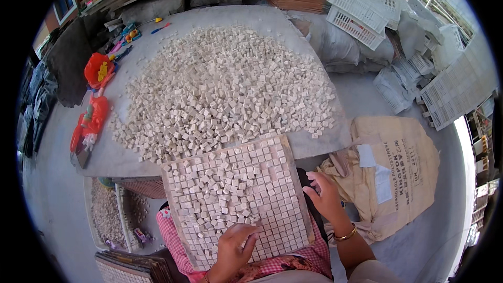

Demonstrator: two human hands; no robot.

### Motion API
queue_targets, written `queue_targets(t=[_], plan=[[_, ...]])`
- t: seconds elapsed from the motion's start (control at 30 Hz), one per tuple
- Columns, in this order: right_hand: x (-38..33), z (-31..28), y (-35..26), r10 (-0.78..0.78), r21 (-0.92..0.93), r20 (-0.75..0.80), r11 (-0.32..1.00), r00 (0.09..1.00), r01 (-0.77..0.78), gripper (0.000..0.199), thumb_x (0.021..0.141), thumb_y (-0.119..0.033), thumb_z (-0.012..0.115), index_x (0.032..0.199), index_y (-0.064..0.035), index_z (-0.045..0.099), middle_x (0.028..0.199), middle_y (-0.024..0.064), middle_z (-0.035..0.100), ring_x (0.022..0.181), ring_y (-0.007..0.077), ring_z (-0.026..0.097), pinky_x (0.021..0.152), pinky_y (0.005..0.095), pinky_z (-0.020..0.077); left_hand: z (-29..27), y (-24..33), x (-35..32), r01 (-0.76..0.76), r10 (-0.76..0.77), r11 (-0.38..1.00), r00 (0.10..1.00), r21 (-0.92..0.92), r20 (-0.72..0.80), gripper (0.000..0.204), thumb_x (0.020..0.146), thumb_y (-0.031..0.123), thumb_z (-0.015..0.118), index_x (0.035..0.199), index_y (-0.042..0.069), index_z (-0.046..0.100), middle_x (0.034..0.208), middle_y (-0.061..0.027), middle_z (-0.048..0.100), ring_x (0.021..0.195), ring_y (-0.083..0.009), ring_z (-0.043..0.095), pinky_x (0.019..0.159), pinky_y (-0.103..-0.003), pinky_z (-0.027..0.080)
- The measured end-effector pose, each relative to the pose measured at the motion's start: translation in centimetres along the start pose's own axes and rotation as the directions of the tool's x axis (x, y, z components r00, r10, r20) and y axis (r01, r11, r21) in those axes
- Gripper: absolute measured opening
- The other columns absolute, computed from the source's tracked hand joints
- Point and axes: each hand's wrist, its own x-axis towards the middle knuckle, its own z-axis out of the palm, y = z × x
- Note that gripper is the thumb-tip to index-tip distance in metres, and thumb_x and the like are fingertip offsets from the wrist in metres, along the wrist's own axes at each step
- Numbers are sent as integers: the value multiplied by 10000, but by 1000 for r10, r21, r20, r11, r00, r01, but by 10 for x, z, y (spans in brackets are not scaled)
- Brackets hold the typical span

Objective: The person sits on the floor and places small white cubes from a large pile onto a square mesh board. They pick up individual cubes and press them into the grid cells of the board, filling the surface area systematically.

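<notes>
The square grid tray [236, 199] sat tilted on the person's lap, its far edge leaning against the near edge of the table [325, 141] and its near edge down by the checked red cloth [173, 241]. It was about as wide as long, so no real long axis; it was turned a bit so its far right corner pointed at the table. Its cells were mostly filled with small cream stone cubes, matte and rough-cut, with loose ones scattered on top. The left hand [234, 246] lay on the tray's near edge, fingers curled down onto the cubes, gripping nothing I could make out. The right hand [326, 195] rested at the tray's right edge, fingers spread open. A big heap of cubes [225, 89] covered the grey table.
</notes>
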Motion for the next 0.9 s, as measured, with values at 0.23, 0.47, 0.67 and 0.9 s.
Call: queue_targets(t=[0.23, 0.47, 0.67, 0.9], plan=[[-38, 20, 9, 55, -5, 132, 998, 990, -55, 539, 861, -255, 656, 1268, 50, 476, 1126, 250, 585, 1008, 383, 581, 871, 395, 472, -69, -77, -45, 263, -27, 877, 862, 401, -506, 457, 818, -5, 592, 1264, -11, 494, 1223, -207, 536, 1075, -338, 553, 937, -412, 429], [-33, 12, -16, 57, -126, 114, 991, 992, -42, 521, 882, -285, 618, 1233, 77, 487, 1089, 276, 586, 1009, 423, 570, 849, 447, 469, -90, -98, -68, 293, -447, 827, 860, -480, -245, 516, 915, -1, 486, 1392, -114, 326, 1393, -193, 444, 1265, -231, 461, 1046, -319, 367], [-35, 20, -4, 108, -90, 182, 992, 977, -93, 529, 891, -306, 601, 1235, 82, 497, 1069, 279, 608, 1000, 418, 590, 845, 452, 477, -93, -94, -76, 336, -530, 747, 821, -573, -210, 518, 901, -24, 485, 1388, -121, 337, 1377, -186, 465, 1244, -220, 484, 1035, -309, 378], [-26, 6, -40, 162, -300, 222, 950, 961, -91, 547, 899, -382, 577, 1149, 97, 496, 1024, 293, 610, 961, 428, 601, 836, 466, 484, -90, -113, -71, 277, -492, 739, 844, -614, -213, 563, 884, 24, 538, 1392, -114, 336, 1351, -192, 493, 1198, -220, 517, 1003, -298, 399]])
